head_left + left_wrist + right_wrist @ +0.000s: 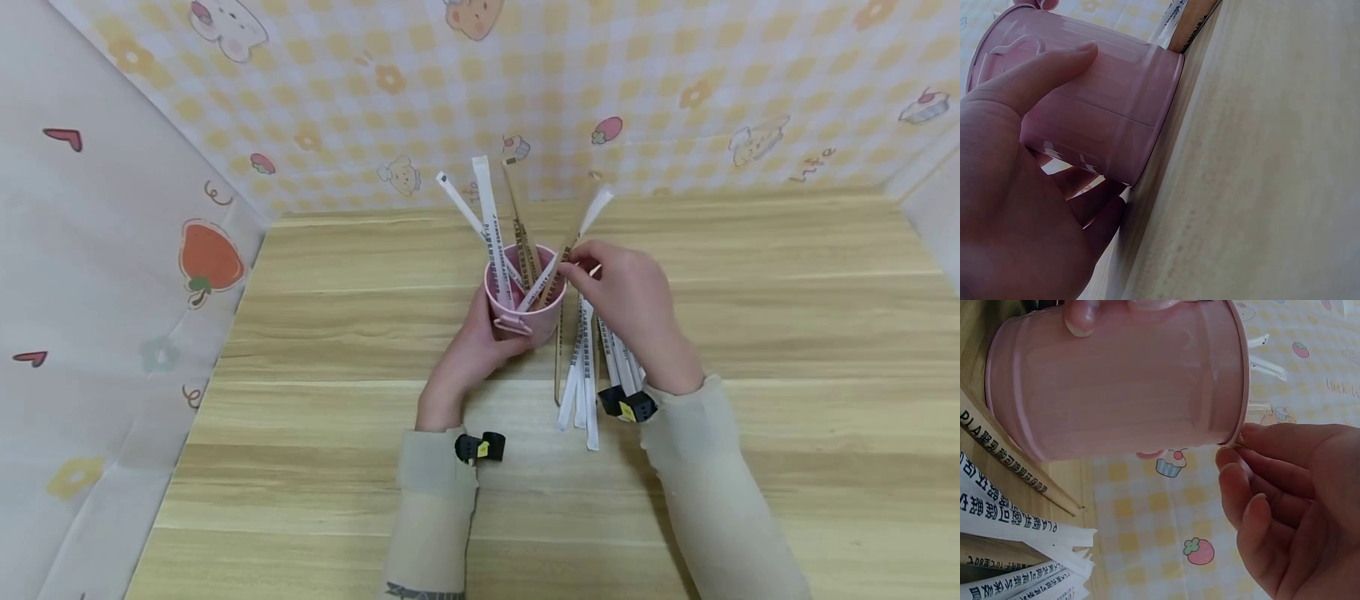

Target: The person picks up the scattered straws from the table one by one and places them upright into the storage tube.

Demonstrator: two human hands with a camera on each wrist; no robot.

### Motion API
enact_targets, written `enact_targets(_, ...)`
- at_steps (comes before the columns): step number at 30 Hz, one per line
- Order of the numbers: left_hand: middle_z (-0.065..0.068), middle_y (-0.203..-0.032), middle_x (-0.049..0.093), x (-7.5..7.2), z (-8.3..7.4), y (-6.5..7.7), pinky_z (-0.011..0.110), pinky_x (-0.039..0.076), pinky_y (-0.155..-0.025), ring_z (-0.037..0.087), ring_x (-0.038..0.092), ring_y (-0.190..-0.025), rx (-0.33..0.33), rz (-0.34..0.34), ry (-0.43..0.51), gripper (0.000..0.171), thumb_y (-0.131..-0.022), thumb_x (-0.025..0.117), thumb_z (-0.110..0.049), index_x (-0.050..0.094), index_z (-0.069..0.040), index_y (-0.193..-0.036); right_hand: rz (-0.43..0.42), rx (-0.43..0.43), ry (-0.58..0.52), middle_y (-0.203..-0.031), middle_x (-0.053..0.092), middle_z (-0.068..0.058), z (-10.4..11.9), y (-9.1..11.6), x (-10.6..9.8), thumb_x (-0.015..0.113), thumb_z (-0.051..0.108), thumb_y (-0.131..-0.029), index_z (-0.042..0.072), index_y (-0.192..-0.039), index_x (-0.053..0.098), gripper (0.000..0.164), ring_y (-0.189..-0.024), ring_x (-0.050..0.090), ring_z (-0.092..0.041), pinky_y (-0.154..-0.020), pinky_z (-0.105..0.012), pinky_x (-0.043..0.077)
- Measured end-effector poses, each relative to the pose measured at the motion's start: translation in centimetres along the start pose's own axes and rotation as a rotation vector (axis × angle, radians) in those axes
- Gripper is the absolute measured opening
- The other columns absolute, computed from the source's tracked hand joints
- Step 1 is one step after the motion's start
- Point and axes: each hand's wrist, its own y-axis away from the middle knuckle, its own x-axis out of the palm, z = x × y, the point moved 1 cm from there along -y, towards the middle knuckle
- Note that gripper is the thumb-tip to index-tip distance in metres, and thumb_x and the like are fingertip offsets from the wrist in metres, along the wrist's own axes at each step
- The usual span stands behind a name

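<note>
A small pink metal bucket [546,323] stands on the table. My left hand [474,346] grips it from the left, with the thumb [1066,65] along its front wall below a small handle. Several paper-wrapped straws, white [489,221] and brown [525,242], lean inside and stick out above the rim. At the rim's right side, my right hand [633,283] pinches a brown paper-wrapped straw [552,282], whose lower part is in the bucket. In the right wrist view the fingertips meet by the rim, and little of that straw shows.
Right of the bucket, beneath my right forearm, lies a loose pile of wrapped straws [587,367], white and brown. The wooden tabletop [337,375] meets a yellow checked cloth [337,108] behind and a white patterned cloth [97,275] at left.
</note>
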Motion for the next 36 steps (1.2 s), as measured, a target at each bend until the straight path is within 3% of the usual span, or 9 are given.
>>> enact_targets(6, 0.004, -0.140, 0.026, 0.0, -0.1, -0.1, 0.031, 0.024, -0.104, 0.017, 0.029, -0.127, -0.010, 0.001, 0.012, 0.102, -0.068, 0.074, -0.002, 0.008, -0.021, -0.143, 0.049, 0.037, -0.003, -0.083, 0.065, 0.000, -0.4, 0.0, -0.5, 0.055, 0.035, -0.087, 0.013, -0.096, 0.066, 0.027, -0.067, 0.054, -0.016, -0.058, -0.031, 0.041)
enact_targets(11, 0.004, -0.141, 0.026, 0.1, -0.1, 0.0, 0.031, 0.024, -0.104, 0.014, 0.029, -0.126, -0.015, 0.000, 0.002, 0.102, -0.068, 0.074, -0.003, 0.008, -0.021, -0.143, 0.096, 0.128, -0.006, -0.082, 0.064, -0.001, -1.6, -0.1, -1.3, 0.048, 0.044, -0.088, 0.013, -0.100, 0.064, 0.036, -0.071, 0.056, -0.018, -0.060, -0.033, 0.042)
enact_targets(17, 0.006, -0.142, 0.024, 0.1, -0.1, 0.1, 0.032, 0.024, -0.104, 0.015, 0.027, -0.127, -0.022, 0.000, -0.012, 0.103, -0.068, 0.074, -0.003, 0.006, -0.022, -0.143, 0.247, 0.241, -0.062, -0.084, 0.063, -0.006, -4.1, 0.2, -2.4, 0.044, 0.052, -0.087, 0.011, -0.106, 0.060, 0.048, -0.067, 0.058, -0.020, -0.057, -0.033, 0.044)
enact_targets(25, 0.005, -0.142, 0.024, 0.1, -0.1, 0.1, 0.032, 0.023, -0.104, 0.015, 0.027, -0.127, -0.021, 0.000, -0.005, 0.103, -0.068, 0.074, -0.003, 0.007, -0.023, -0.143, 0.417, 0.339, -0.077, -0.091, 0.060, -0.012, -7.1, 0.9, -2.4, 0.053, 0.036, -0.088, 0.007, -0.110, 0.058, 0.037, -0.069, 0.058, -0.025, -0.056, -0.032, 0.046)
enact_targets(36, 0.006, -0.142, 0.024, 0.2, -0.2, 0.1, 0.031, 0.023, -0.104, 0.014, 0.027, -0.127, -0.041, 0.000, -0.012, 0.102, -0.069, 0.074, -0.003, 0.007, -0.021, -0.143, 0.508, 0.477, -0.110, -0.074, 0.059, -0.012, -9.7, 1.5, -1.7, 0.056, 0.036, -0.086, 0.001, -0.106, 0.056, 0.039, -0.061, 0.054, -0.023, -0.054, -0.030, 0.044)
